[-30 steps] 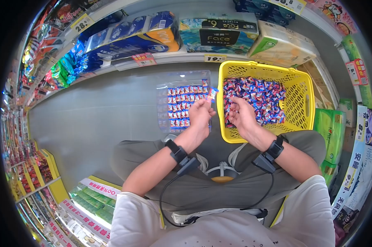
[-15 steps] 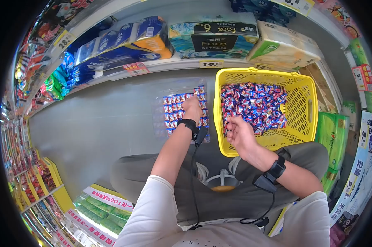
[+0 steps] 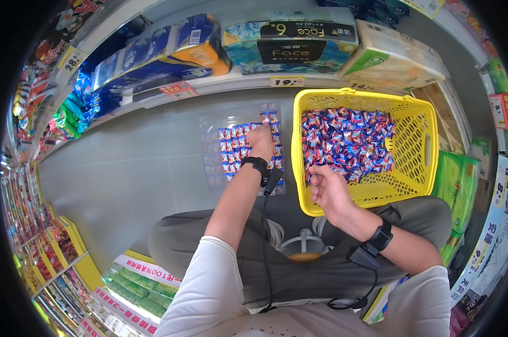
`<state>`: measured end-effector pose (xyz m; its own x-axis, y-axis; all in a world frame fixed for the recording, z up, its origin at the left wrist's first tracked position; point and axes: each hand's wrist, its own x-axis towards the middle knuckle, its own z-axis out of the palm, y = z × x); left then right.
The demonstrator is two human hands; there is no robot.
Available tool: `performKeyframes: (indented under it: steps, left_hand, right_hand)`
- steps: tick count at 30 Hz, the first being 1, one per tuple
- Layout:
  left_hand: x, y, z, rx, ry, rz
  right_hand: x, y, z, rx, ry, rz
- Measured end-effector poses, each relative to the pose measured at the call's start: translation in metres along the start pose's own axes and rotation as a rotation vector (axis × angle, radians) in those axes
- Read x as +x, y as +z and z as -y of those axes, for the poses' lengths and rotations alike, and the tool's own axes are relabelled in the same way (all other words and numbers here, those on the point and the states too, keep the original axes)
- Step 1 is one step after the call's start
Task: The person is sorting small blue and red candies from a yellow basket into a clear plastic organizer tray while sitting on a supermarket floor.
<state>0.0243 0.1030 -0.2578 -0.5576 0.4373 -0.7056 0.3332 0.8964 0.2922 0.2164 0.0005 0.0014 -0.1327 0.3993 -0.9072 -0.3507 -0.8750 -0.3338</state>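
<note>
My left hand point(image 3: 260, 140) is over the rows of small wrapped candies point(image 3: 231, 145) in a clear plastic tray point(image 3: 209, 123) on the grey floor. Its fingers point down and are mostly hidden behind the back of the hand. Many more blue and red wrapped candies point(image 3: 349, 140) fill the left part of a yellow basket point(image 3: 366, 203). At the basket's near left edge is my right hand point(image 3: 329, 191), palm partly up, fingers curled, thumb near the index fingertip. Whatever it may hold is too small to name.
Shelves with tissue packs point(image 3: 290, 45) run behind the tray and basket. Green packs point(image 3: 456, 191) stand to the right. At the lower left is a rack point(image 3: 77, 253) of packaged goods. My crossed legs point(image 3: 209, 230) lie just below the tray and basket.
The view has shifted slightly. My left hand has moved a little within the tray, still over the candy rows. My right hand remains at the basket's edge, its fingers still curled.
</note>
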Motion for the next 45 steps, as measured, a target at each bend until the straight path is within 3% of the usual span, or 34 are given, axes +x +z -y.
performKeyframes:
  steps: [1, 2, 5, 6, 8, 17, 24, 26, 30, 32, 33, 36, 42, 45]
  left_hand:
    - [-0.007, -0.003, -0.005, -0.567, -0.362, -0.046]
    - [-0.013, -0.009, -0.007, -0.567, -0.361, -0.047]
    - [-0.03, -0.017, -0.001, -0.583, -0.026, -0.075]
    - [-0.029, -0.016, 0.0, -0.583, -0.024, -0.074]
    - [-0.03, -0.02, -0.002, -0.29, 0.173, -0.244]
    - [-0.028, -0.026, -0.002, -0.202, 0.262, 0.004]
    - [-0.038, -0.036, -0.004, -0.176, 0.325, 0.007]
    - [-0.042, -0.044, -0.005, -0.058, 0.42, -0.001]
    - [-0.04, -0.046, -0.003, -0.189, 0.497, 0.005]
    - [-0.078, -0.079, -0.019, -0.277, 0.421, 0.229]
    - [-0.098, -0.091, -0.024, -0.279, 0.423, 0.229]
    - [-0.166, -0.126, -0.039, -0.674, 0.322, 0.333]
    - [-0.243, -0.152, -0.015, -0.921, 0.072, 0.543]
    - [-0.25, -0.145, 0.001, -0.981, -0.043, 0.736]
  right_hand:
    - [0.0, 0.0, 0.0, -0.006, -0.003, -0.003]
    - [0.0, 0.001, 0.0, -0.012, -0.008, -0.007]
    - [0.001, -0.001, -0.001, -0.015, -0.016, -0.001]
    - [0.002, -0.002, -0.002, -0.014, -0.017, -0.001]
    - [0.004, -0.003, -0.003, -0.013, -0.031, 0.001]
    - [0.003, -0.003, -0.001, -0.027, -0.02, -0.015]
    - [0.007, -0.004, -0.001, -0.034, -0.056, -0.021]
    - [0.011, -0.005, -0.002, -0.036, -0.088, -0.026]
    - [0.021, -0.004, -0.001, 0.001, -0.116, -0.067]
    - [0.037, -0.005, -0.001, 0.005, -0.155, -0.105]
    - [0.042, -0.003, 0.0, 0.01, -0.188, -0.14]
    - [0.055, -0.001, 0.008, -0.11, -0.239, -0.18]
    - [0.137, -0.02, 0.016, -0.489, -0.391, -0.173]
    - [0.227, -0.045, 0.002, -0.791, -0.896, -0.349]
